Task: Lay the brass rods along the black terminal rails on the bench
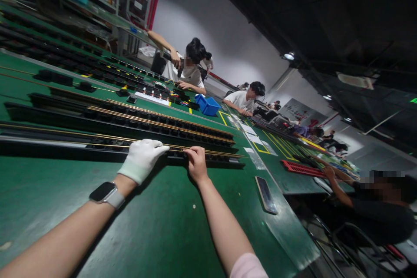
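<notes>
A thin brass-coloured rod (176, 147) runs lengthwise along the nearest long black rail (224, 164), which lies on a green table. My left hand (143, 159), in a white glove, is closed with thumb and forefinger pinched at the rod. Just to its right, my bare right hand (196, 165) pinches at the same rod, fingertips together over the rail. A short gap separates the two hands. Behind them lie more black rails (208, 135) carrying brass-coloured rods. The exact grip under the fingertips is partly hidden.
A smartphone (266, 194) lies right of my right arm on the green table (156, 230). Farther back stand a blue bin (207, 105) and small wired parts. Co-workers sit across the table and at the right, near a red slotted part (302, 168).
</notes>
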A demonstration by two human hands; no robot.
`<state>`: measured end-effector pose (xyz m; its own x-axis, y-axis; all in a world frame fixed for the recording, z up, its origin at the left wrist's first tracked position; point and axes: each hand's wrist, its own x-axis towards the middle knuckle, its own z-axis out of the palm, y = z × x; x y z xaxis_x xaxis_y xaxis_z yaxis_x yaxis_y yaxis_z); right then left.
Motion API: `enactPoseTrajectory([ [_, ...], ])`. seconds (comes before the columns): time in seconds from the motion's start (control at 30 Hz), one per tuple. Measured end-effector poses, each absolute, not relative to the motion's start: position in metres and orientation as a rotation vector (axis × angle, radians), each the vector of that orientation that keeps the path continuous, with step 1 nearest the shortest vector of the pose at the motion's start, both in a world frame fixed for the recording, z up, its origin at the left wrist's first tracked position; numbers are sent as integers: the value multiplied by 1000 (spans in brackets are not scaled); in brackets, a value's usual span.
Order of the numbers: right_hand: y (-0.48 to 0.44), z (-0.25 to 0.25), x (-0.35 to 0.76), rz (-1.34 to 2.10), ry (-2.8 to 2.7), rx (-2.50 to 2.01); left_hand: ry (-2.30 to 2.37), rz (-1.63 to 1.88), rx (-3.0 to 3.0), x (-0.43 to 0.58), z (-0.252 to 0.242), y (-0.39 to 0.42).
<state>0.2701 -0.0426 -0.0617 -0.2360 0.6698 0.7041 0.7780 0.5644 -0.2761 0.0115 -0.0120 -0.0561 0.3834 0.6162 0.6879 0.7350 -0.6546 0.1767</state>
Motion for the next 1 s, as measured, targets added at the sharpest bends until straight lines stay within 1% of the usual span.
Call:
enactPoseTrajectory([
  [0.4,-45,-61,268,-215,-1972,-1171,-1501,-1192,-2235,12,-44,-24],
  [0.73,-42,-59,268,-260,-1944,-1057,-1345,-1274,-2287,11,-39,-26],
  [1.0,-42,-61,267,-258,-1929,-1064,-1272,-1241,-2275,7,-43,-24],
])
